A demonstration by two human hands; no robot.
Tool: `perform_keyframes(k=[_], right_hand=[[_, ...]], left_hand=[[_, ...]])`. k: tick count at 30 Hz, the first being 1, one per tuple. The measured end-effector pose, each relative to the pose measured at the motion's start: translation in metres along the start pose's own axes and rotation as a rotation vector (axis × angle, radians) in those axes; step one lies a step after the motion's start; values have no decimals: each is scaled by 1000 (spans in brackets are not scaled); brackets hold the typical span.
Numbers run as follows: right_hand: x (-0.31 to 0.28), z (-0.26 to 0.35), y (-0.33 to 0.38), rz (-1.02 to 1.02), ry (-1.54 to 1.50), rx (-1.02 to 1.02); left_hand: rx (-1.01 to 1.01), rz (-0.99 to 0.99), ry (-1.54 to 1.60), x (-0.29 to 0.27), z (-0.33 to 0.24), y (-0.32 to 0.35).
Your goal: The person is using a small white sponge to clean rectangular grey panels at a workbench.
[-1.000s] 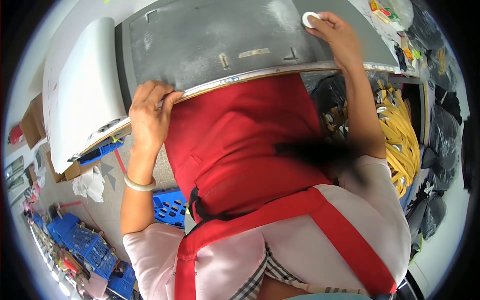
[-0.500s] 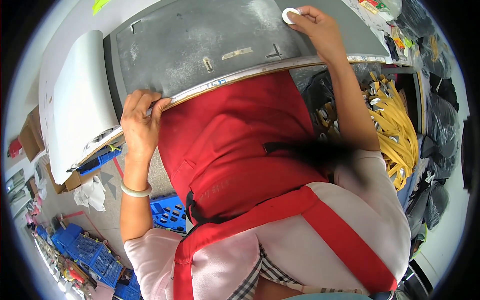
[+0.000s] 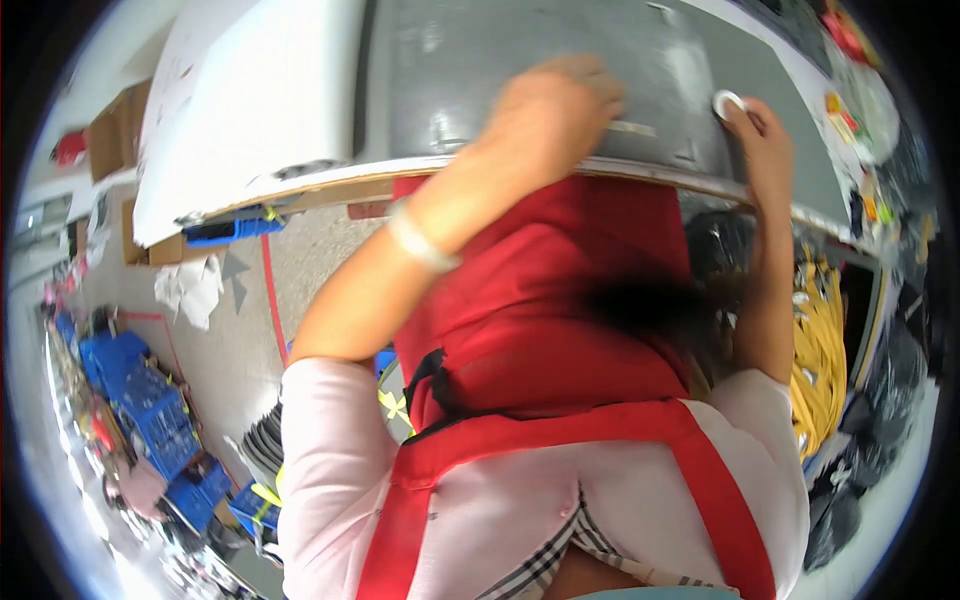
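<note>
My right hand [image 3: 764, 138] is closed on a small round white piece [image 3: 729, 104], held at its edge between thumb and fingers. Its exact kind is not clear. Beneath lies a dark grey sheet [image 3: 470, 90] with a worn surface and a strip of tape on it. My left hand [image 3: 556, 115] is over the middle of this sheet, smeared by motion. Its fingers are too blurred to show whether they hold anything.
White rolled material [image 3: 265, 75] lies on the table at left. Yellow straps [image 3: 818, 350] hang in a bundle below the right end. Blue baskets [image 3: 150, 410] stand on the floor at left, and dark plastic bags [image 3: 835, 515] line the right side.
My left hand has left the table's front edge and moved right, over the dark sheet. The view has shifted; my right hand still holds the white piece near the sheet's right edge.
</note>
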State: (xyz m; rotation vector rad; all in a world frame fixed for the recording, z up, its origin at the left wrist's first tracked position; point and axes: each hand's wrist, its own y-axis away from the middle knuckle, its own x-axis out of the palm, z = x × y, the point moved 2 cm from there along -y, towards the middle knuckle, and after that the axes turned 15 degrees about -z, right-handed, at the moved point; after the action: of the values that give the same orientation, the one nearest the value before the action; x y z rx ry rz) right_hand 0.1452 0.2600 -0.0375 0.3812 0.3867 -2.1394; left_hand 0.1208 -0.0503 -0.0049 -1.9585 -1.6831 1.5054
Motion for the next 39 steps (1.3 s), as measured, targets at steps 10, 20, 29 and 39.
perform_keyframes(k=[10,20,29,39], right_hand=[[10,17,22,11,7,-135],[4,53,64,309,266,-516],[3,56,64,306,410,-280],[3,59,52,339,441,-313]], left_hand=[[21,5,-260,66,24,-6],[28,16,-401,73,19,-5],[32,-20,-390,69,22,-3],[28,-19,-378,70,22,-5]])
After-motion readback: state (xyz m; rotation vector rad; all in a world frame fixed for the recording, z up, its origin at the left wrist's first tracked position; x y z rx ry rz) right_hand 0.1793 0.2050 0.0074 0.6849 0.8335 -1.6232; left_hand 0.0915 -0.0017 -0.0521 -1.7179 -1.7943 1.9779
